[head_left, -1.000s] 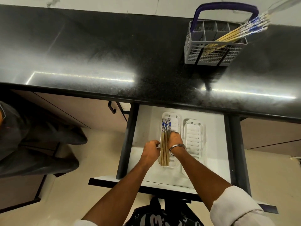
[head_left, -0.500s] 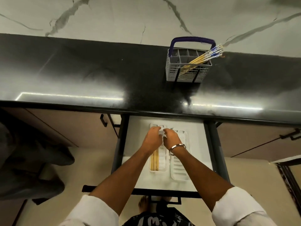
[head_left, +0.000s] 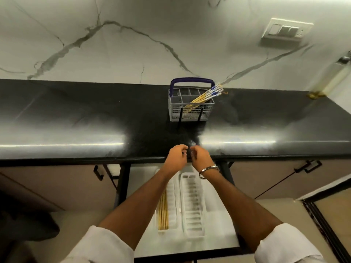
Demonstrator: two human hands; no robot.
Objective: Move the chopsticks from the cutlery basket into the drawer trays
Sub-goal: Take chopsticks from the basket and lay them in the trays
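**Both hands raised at the counter edge, chopsticks split between basket and tray**

While both hands hover side by side over the front edge of the black countertop (head_left: pixel 76 114), neither holds anything: the left hand (head_left: pixel 176 157) and the right hand (head_left: pixel 201 158) have loosely curled fingers, the fingertips of the two nearly meeting. A metal bangle (head_left: pixel 208 171) circles the right wrist, and white sleeves (head_left: pixel 288 245) cover both upper forearms.

No brand, label or readable writing shows on any object.

One bundle of chopsticks (head_left: pixel 204 96), pale wood with blue-and-white patterned tops, leans to the right inside the grey cutlery basket (head_left: pixel 190 112), which has a dark blue handle (head_left: pixel 190 80) and stands on the countertop beyond the hands, well apart from them. Nothing lies between the hands and the basket. A second group, the laid chopsticks (head_left: pixel 163 213), rests lengthwise in the left tray (head_left: pixel 173 205) of the open drawer (head_left: pixel 218 242), below the hands and partly hidden by the left forearm. The right tray (head_left: pixel 193 205), white and ribbed, sits just beside the left one; its contents, if any, are too blurred to tell.

Behind the countertop rises a white marble-veined wall (head_left: pixel 133 44) carrying a switch plate (head_left: pixel 284 31) at upper right. Cabinet doors with dark handles (head_left: pixel 307 167) flank the drawer.
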